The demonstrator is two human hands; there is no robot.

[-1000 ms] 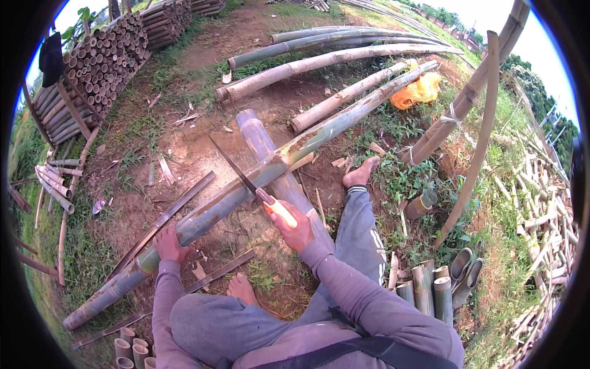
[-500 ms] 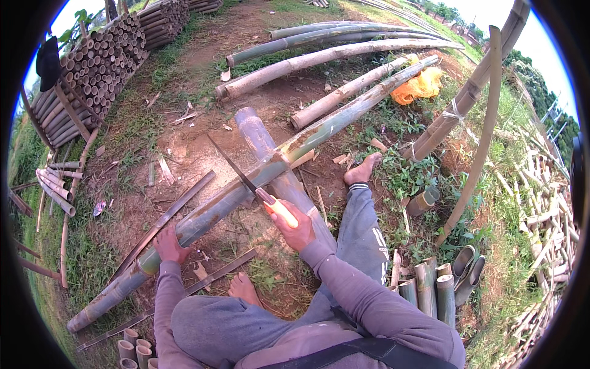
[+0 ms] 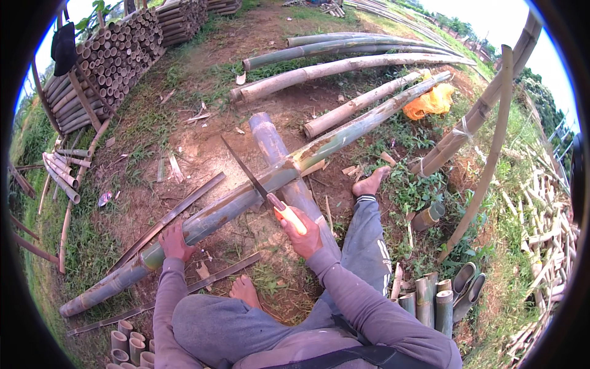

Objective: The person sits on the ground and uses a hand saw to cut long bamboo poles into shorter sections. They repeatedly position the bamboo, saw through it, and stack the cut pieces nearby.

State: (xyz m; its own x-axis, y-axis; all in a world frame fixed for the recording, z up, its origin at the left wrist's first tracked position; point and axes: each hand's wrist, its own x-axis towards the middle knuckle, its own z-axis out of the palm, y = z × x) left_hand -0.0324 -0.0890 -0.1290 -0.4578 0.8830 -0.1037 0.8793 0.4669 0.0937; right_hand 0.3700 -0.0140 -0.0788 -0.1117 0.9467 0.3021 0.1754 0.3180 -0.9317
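Observation:
A long grey-green bamboo pole (image 3: 215, 216) slants across the ground in front of me, resting on a thicker bamboo log (image 3: 265, 136) laid crosswise beneath it. My left hand (image 3: 176, 243) is closed over the pole's nearer left part. In my right hand (image 3: 305, 237) is a handsaw (image 3: 244, 169), gripped by its orange handle. The narrow dark blade points up and to the left and crosses over the pole, just left of where pole and log meet. Whether its teeth touch the bamboo, I cannot tell.
Split bamboo strips (image 3: 169, 222) lie beside the pole. Several long poles (image 3: 344, 69) and an orange bag (image 3: 430, 101) lie beyond. Cut bamboo pieces (image 3: 444, 313) stand at right next to shoes (image 3: 468, 289), others (image 3: 136, 349) at lower left. A bamboo stack (image 3: 126, 55) rises far left.
The whole view has shifted slightly, so the scene sits a little lower and further right. Both hands keep their holds, and the saw stays over the pole at nearly the same place.

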